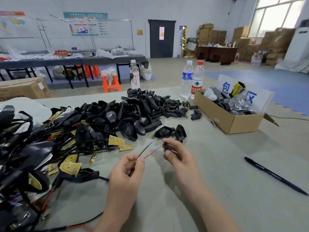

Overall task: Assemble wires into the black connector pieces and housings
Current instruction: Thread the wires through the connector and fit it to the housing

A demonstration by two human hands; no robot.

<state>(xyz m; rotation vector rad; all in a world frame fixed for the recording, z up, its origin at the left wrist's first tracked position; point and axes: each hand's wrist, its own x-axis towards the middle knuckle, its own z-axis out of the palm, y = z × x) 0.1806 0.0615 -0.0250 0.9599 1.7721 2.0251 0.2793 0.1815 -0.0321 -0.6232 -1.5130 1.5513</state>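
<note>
- Red wire point(152, 152) and black wire point(147, 148) are being pinched together in the left grip point(132, 163) over the table point(217, 164), with their blue-sleeved tips pointing up and right.
- Just beside those tips, not touching, a black connector piece point(166, 145) is being pinched by the right grip point(173, 156).
- Insertion is judged as being prepared; each tip is being called on to meet its hole squarely.
- Beyond, two housings point(164, 132) are being left lying near the pile point(127, 114).
</note>
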